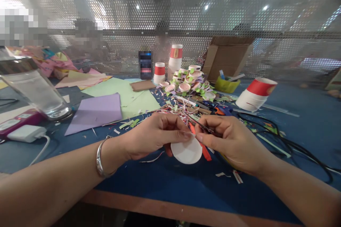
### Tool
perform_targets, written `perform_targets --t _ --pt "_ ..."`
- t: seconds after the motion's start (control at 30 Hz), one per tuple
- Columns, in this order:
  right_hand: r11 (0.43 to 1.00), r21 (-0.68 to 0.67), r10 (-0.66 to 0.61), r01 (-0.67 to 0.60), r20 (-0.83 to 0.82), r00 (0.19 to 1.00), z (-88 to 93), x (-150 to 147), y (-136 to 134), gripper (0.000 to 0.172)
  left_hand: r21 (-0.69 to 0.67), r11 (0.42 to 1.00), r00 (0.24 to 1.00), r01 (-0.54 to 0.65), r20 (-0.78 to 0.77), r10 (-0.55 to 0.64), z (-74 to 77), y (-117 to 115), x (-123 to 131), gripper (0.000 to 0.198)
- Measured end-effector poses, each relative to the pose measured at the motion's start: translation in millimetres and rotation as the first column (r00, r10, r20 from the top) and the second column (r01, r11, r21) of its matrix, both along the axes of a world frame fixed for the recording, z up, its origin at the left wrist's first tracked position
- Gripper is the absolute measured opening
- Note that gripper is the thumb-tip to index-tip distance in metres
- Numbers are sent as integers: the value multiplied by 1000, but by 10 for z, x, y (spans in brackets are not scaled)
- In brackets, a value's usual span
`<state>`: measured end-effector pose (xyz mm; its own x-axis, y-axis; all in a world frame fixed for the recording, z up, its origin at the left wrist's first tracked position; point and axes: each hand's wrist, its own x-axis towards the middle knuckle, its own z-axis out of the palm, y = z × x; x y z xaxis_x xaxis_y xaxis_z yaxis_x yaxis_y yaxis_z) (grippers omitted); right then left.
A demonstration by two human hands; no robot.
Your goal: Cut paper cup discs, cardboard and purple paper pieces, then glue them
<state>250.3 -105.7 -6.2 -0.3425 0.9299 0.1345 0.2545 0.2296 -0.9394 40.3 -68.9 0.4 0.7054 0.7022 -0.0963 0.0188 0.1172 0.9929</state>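
Behind the white paper disc and to the right, a small green tray holds a blue thing and a pale stick; what they are I cannot tell. Far to the left of the disc stands a clear glass, and nothing can be seen in it. Behind the disc, two stacks of red and white paper cups stand upright, and one more cup stack lies on its side to the right of the disc. An open cardboard box leans further back; its inside is not visible. The disc itself is low over the blue table, near the front edge, between the two hands. The left hand is closed narrow and pinches the upper edge of the disc. The right hand is also closed, around a thin dark tool, and its thumb touches the disc. A red strip lies partly under the disc. Just behind the disc there are many paper scraps, and further back a pile of decorated paper rounds. To the left of the disc lie a purple sheet and a green sheet. A black cable runs to the right of the disc. The fingers hide most of the tool, so its shape is unclear. People behind the mesh screen are blurred.
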Motion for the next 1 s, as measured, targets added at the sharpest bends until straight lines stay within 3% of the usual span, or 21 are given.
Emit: perform_targets --t 0.3,0.47,0.6,0.7,0.8,0.87,1.0 --pt "999 30 -34 34 -10 999 65 -64 -79 15 24 1000 998 5 57 -7 2 -31 15 22" --pt "980 139 -141 141 -8 990 -19 33 6 19 119 986 991 -116 74 107 13 -15 -34 21" --pt "973 68 -217 222 -71 974 -72 103 93 33 350 910 969 -222 -27 247 14 14 -88 19" --pt "975 91 -203 204 -24 979 -52 68 92 36 525 825 945 -209 -109 308 -4 4 -93 13" --pt "981 110 -168 162 42 985 -17 10 60 34 596 778 936 -200 -120 332 -13 -20 -82 8" --pt "985 101 -148 141 65 987 -5 -13 46 34 581 787 937 -206 -114 329 -9 -26 -76 9" --pt "990 71 -125 120 64 990 8 -16 35 34 415 880 962 -231 -37 270 7 -5 -61 19"
